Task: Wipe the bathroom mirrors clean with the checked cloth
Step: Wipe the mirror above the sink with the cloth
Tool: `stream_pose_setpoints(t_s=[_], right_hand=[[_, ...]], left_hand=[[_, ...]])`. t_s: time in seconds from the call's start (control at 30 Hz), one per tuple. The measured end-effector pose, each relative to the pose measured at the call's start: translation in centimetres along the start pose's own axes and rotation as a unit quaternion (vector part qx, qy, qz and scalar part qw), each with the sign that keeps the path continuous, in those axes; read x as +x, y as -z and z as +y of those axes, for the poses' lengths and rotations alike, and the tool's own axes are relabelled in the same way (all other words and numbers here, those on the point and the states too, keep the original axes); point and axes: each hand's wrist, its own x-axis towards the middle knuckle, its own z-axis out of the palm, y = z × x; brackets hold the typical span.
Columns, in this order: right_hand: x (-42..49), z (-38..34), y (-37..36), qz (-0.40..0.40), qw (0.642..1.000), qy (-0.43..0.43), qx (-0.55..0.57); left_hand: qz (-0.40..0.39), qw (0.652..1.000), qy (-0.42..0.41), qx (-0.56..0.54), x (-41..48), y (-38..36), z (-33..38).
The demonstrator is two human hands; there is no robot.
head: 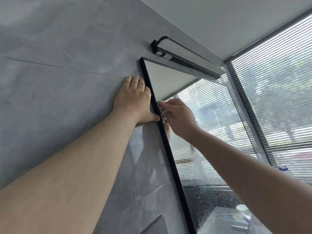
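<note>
Pinching a small bunched bit of pale cloth (162, 110), the right hand (179, 118) works it against the glass of the mirror (211, 125) tight beside the black frame (166, 141), high on the left edge. Cloth mostly hidden by the fingers; its check pattern cannot be made out.

Left hand (135, 101) lies flat and spread on the grey wall (59, 73) just beside the frame, thumb touching the frame edge. It looks like a brace, holding nothing.

Progress, as a judgement: upper glass near the hand reads clear, reflecting ceiling and slatted blinds cleanly. Lower part of the mirror carries a dense scatter of droplets or spray specks, thickest toward the bottom. So wiping appears early to midway on this pane, top corner in hand, the lower half left to do. Only one mirror in view; the state of any others cannot be told.

Around: a black-cased wall lamp (189, 55) is mounted just above the mirror's top edge and may crowd the cloth along that strip. Window blinds (278, 92) stand to the right. A blurred white bottle with a blue cap (286, 169) sits low at the right, near the forearm.
</note>
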Motion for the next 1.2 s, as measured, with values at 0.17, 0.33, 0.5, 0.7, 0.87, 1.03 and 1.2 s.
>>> stream_pose_setpoints(t_s=[0.17,0.33,0.5,0.7,0.87,1.03,1.2], right_hand=[[-3.4,1.1,0.0,0.012,1.0,0.002,-0.001],[-6.5,2.6,0.5,-0.014,1.0,0.006,-0.021],[-7.6,3.0,1.1,-0.018,0.998,0.048,-0.039],[-3.8,0.8,1.2,-0.023,0.999,0.022,-0.035],[-8.9,3.1,0.9,-0.024,0.996,0.046,-0.071],[-12.1,5.9,-0.6,0.057,0.987,0.138,-0.065],[-8.9,6.8,-0.8,0.092,0.993,0.051,-0.048]], left_hand=[[-0.014,1.0,-0.003,0.003,-1.3,-0.2,0.8],[-0.023,1.0,-0.002,-0.002,-2.5,-0.6,2.2],[-0.029,1.0,0.002,-0.006,-3.2,-0.7,2.7],[-0.052,0.998,0.015,-0.009,-3.3,-0.7,3.1],[-0.054,0.998,0.027,0.006,-4.3,-1.0,4.1],[-0.043,0.998,0.032,0.021,-4.2,-0.9,4.2],[-0.048,0.998,0.032,0.021,-4.5,-1.2,4.4]])
